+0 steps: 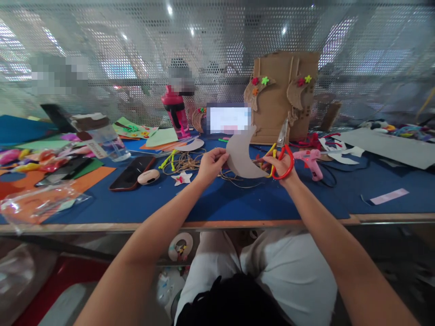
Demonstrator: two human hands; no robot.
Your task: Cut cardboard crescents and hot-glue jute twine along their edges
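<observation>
A grey-white paper crescent (239, 156) is held up above the table between my two hands. My left hand (213, 164) pinches its left edge between thumb and fingers. Near its lower right tip, my right hand (280, 166) is closed around red-and-yellow-handled scissors (284, 159), whose blades point up and away. The fingers of that hand also seem to touch the crescent's tip, though they are partly hidden. Beneath the crescent lies a loose tangle of brown twine (186, 162). A white paper star (181, 179) with a small red decoration rests left of my left hand.
A cardboard board (272, 97) with twine-covered crescents stands at the back. A pink glue gun (311, 162) lies right of my right hand. Leftward are a phone (131, 174), a water bottle (107, 136) and coloured paper. A pink tumbler (178, 115) stands by the perforated screen.
</observation>
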